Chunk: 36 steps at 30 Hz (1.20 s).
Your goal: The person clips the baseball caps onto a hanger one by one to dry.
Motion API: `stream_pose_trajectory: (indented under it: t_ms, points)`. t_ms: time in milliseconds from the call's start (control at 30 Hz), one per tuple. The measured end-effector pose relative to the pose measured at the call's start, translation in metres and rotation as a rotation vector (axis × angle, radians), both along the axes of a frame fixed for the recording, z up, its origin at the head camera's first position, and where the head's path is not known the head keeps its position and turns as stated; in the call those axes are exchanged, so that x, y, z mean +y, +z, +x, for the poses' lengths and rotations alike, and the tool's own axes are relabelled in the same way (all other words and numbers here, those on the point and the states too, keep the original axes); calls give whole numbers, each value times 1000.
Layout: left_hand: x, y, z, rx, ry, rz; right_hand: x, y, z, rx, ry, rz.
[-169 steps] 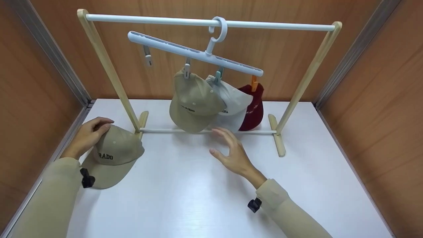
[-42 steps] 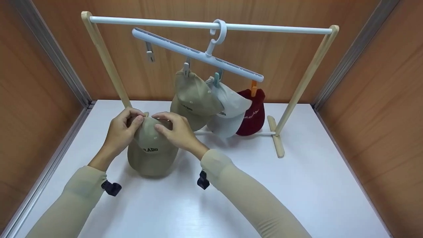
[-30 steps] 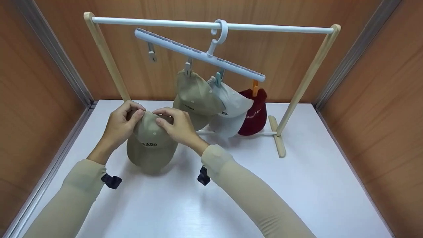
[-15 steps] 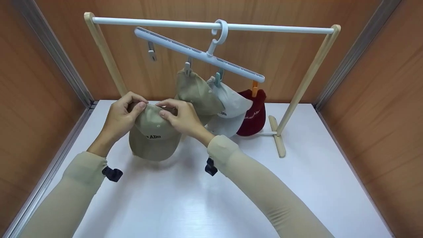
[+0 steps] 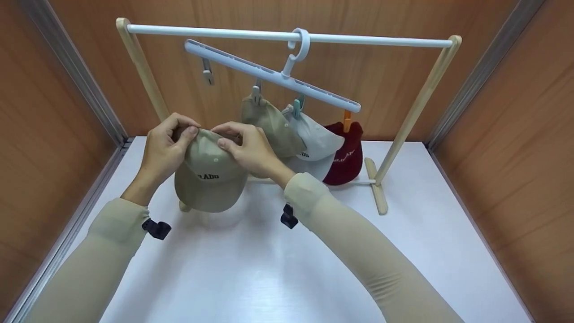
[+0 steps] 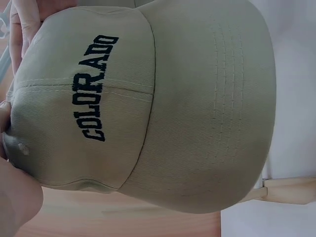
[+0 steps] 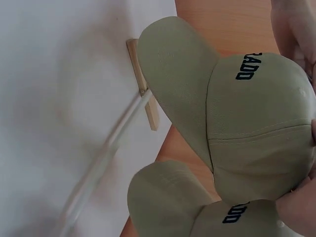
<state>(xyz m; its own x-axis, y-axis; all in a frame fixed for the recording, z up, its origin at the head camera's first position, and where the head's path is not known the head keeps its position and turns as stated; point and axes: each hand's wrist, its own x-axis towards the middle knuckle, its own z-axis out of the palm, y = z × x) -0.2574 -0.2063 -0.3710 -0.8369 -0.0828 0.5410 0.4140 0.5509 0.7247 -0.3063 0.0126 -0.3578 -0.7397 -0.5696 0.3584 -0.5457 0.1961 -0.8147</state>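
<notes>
A beige baseball cap (image 5: 210, 190) with dark "COLORADO" lettering hangs brim-down between both hands, in front of the rack's left side. My left hand (image 5: 165, 148) pinches its top edge at the left, thumb in front. At the right of the same edge, my right hand (image 5: 252, 150) grips it between thumb and fingers. The left wrist view shows the held cap's (image 6: 123, 103) lettering and brim in full. Above the hands, a grey clip (image 5: 208, 76) dangles from the raised left end of a tilted white hanger (image 5: 242, 65), holding nothing.
The hanger hooks over the white rail (image 5: 381, 41) of a wooden-legged rack. Clipped to it are another beige cap (image 5: 273, 130), a white cap (image 5: 318, 139) and a dark red cap (image 5: 345, 154). Wood-grain walls enclose the white table (image 5: 251, 269).
The beige cap, earlier on the table at the left under my left hand, has moved right and up. My right hand has joined, and both hands keep raising it.
</notes>
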Motion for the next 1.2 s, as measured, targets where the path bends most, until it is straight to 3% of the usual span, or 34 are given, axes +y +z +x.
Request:
stream_pose_trajectory:
  t_ms: [200,433,733,900,1200]
  points:
    - [3,9,-2,9,9,13,1,8,-3,22,-7,-12]
    - [9,24,3,5,43,29,4,23,-4,9,8,30]
    - [3,39,-6,6,33,16,-1,35,-7,11,-9,29]
    - [7,44,-2,-22,42,15,4,37,-9,6,26,33]
    - [25,53,18,-28,107,-4,19,40,-13,13,138,17]
